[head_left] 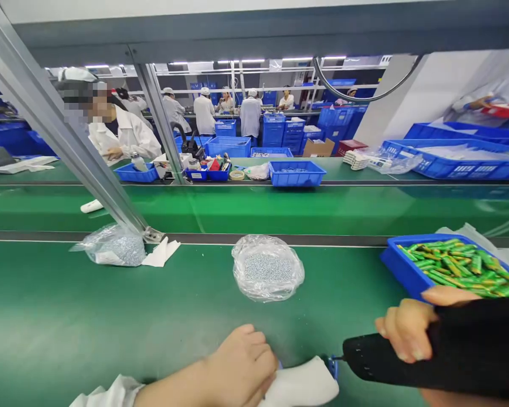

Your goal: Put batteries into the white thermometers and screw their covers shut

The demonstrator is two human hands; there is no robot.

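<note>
black electric screwdriver [385,356] is firmly grasped by the right hand [407,330], its thin bit at a small blue part [333,367]. the left hand [241,367] is closed on a white cloth [301,384] on the green belt table [110,311], near a clear plastic bag of small screws [267,268] and a blue plastic tray of green cylinders [449,265].

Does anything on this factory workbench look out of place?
One small white object lies alone on the far green belt beside the metal post, away from the blue tray, so it looks stray. What it is can't be told.
</note>
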